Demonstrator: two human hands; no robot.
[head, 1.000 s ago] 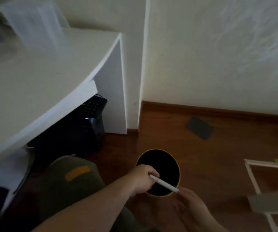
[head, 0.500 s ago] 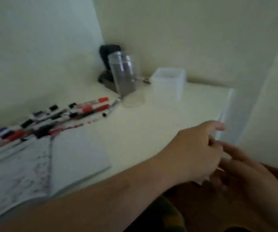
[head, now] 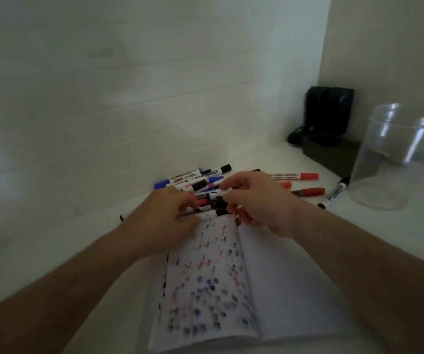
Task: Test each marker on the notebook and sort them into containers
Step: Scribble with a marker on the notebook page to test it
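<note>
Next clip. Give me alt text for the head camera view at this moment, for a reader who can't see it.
Both hands, left hand and right hand, reach into a pile of markers at the top edge of an open notebook covered in coloured test marks on a white desk. A clear plastic jar stands at right, with a dark box behind it.

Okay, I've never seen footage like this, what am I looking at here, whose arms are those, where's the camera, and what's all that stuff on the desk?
There is no machine here: a person wears a camera on their head, looking forward and down, so the two arms are their own. On the white desk lies an open notebook covered in small coloured test marks. Beyond it is a pile of markers with red, blue and black caps. Both hands, the left hand and the right hand, reach into the pile and seem to pinch one marker between them, though blur hides the exact grip. At right stands a clear plastic jar, with a dark device in the corner.
</note>
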